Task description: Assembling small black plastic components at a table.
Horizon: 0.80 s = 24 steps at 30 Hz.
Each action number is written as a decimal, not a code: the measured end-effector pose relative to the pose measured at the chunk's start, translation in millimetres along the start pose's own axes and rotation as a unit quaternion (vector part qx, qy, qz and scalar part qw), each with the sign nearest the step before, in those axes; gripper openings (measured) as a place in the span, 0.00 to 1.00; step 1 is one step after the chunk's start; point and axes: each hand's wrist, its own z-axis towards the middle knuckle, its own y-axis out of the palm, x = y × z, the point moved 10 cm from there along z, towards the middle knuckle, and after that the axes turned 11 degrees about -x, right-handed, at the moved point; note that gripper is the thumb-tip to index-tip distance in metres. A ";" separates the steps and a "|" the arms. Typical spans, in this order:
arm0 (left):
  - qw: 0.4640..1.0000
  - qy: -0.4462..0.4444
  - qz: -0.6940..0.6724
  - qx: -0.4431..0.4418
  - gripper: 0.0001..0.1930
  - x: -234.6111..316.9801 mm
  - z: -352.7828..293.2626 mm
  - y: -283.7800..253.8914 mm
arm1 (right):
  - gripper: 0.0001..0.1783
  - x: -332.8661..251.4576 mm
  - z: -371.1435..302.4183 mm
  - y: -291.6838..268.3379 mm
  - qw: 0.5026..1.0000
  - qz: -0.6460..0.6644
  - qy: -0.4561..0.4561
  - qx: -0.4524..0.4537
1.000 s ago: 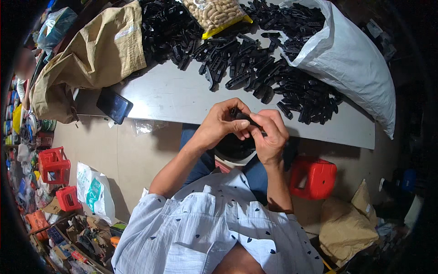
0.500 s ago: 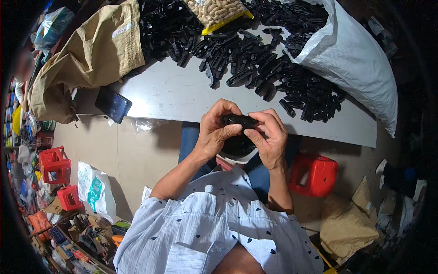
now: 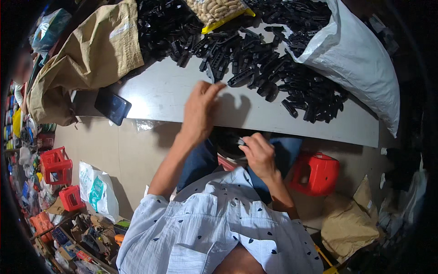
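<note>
My left hand point(image 3: 200, 109) is stretched over the white table, slightly smeared by motion. Its fingers look bent and apart, with nothing visible in them. The fingertips cover the lower end of a black plastic part point(image 3: 210, 72) at the near edge of a heap of similar parts point(image 3: 244, 57); whether they touch it I cannot tell. Lower down, my right hand point(image 3: 260, 155) is closed in a pinch on a small dark plastic piece point(image 3: 240, 142), mostly hidden by shadow and fingers. It is over a round container point(image 3: 228, 160) between my knees, below the table's front edge.
A white woven sack point(image 3: 356, 59) spills black parts at the right of the table point(image 3: 169, 93). A brown sack point(image 3: 91, 59) and a phone point(image 3: 112, 106) lie at the left. A bag of peanuts point(image 3: 219, 11) rests on the heap. Red stools point(image 3: 315, 173) stand on the floor.
My hands were together around a black part and have separated. The left has moved up and forward to the heap; the right has dropped toward the container with a dark piece.
</note>
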 end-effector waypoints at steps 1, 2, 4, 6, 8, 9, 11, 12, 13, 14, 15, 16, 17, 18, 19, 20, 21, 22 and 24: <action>0.999 0.000 0.048 0.026 0.14 -4.4 7.9 -10.0 | 0.14 8.0 -0.8 14.4 0.999 -0.014 0.033 -0.040; 0.991 0.030 0.116 0.054 0.15 -7.4 15.2 -15.7 | 0.14 11.0 -1.5 11.3 0.999 -0.001 0.039 -0.038; 0.967 0.054 0.238 0.077 0.16 -13.9 27.8 -20.1 | 0.13 11.8 -1.1 -11.4 0.999 -0.024 0.042 0.013; 0.960 0.073 0.266 0.053 0.12 -19.9 36.0 -16.2 | 0.12 21.9 -1.8 -58.2 0.987 -0.078 0.087 0.114; 0.958 0.087 0.268 0.054 0.11 -23.6 38.4 -14.9 | 0.14 43.3 3.7 -88.3 0.969 -0.129 0.143 0.155; 0.959 0.086 0.266 0.050 0.09 -25.2 37.2 -15.2 | 0.16 54.6 9.2 -94.9 0.968 -0.126 0.154 0.153; 0.959 0.084 0.266 0.049 0.08 -23.4 34.5 -15.4 | 0.17 59.6 24.1 -96.0 0.959 -0.205 0.160 0.114; 0.961 0.100 0.247 0.075 0.08 -18.1 30.2 -20.4 | 0.17 61.7 29.1 -95.9 0.959 -0.204 0.157 0.115; 0.962 0.115 0.227 0.102 0.08 -13.5 25.5 -25.2 | 0.17 63.8 35.7 -90.5 0.954 -0.236 0.163 0.087; 0.961 0.114 0.229 0.104 0.08 -11.7 22.7 -24.9 | 0.17 65.6 41.6 -85.3 0.947 -0.267 0.167 0.059; 0.979 0.076 0.151 0.114 0.09 -20.1 21.5 -29.6 | 0.17 65.8 45.8 -85.7 0.948 -0.266 0.165 0.059; 0.989 0.038 0.072 0.123 0.10 -29.5 20.5 -31.9 | 0.17 67.3 51.0 -83.1 0.943 -0.284 0.171 0.034; 0.989 0.036 0.075 0.126 0.10 -28.3 19.0 -30.7 | 0.17 67.0 55.8 -79.4 0.937 -0.301 0.176 0.009; 0.985 -0.006 -0.126 0.121 0.10 -47.1 19.3 -26.2 | 0.17 64.5 58.5 -80.4 0.939 -0.299 0.172 0.009; 0.939 -0.047 -0.322 0.111 0.10 -61.9 18.8 -13.3 | 0.15 60.1 61.3 -82.4 0.952 -0.264 0.153 0.015; 0.897 -0.019 -0.431 0.099 0.08 -47.5 19.9 -7.8 | 0.13 56.3 64.2 -83.8 0.964 -0.229 0.134 0.021; 0.870 -0.017 -0.486 0.080 0.09 -37.3 21.1 -1.2 | 0.13 51.2 66.7 -84.6 0.965 -0.228 0.131 0.020; 0.849 -0.025 -0.526 0.037 0.08 -30.8 22.5 9.8 | 0.14 53.0 65.7 -87.5 0.987 -0.070 0.140 0.044; 0.811 -0.057 -0.582 -0.032 0.07 -20.5 22.3 33.3 | 0.16 58.4 58.8 -82.7 0.968 0.209 0.121 0.067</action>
